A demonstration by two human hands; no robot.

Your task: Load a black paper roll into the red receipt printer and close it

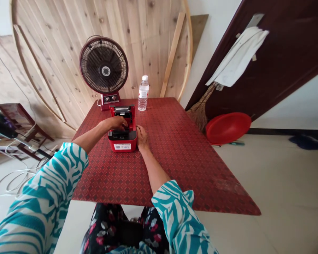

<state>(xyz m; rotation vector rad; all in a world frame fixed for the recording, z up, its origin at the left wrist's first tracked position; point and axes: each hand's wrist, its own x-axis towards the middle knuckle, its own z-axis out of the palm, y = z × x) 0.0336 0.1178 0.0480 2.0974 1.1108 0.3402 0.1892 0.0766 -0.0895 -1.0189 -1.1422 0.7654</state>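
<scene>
A small red and black label printer sits on the table with its lid raised. On its front is a white sticker with a code. My left hand reaches over from the left into the printer's open compartment. Its fingers are bent together and point down; the fingertips and whatever they may hold are hidden. Along the printer's right side, my right hand is pressed against the casing and grips it, thumb near the top edge.
Patterned red table. A dark red fan and a water bottle stand at the back, before a round wooden board. Rightward are a broom, a red basin and a white cloth. A chair stands left.
</scene>
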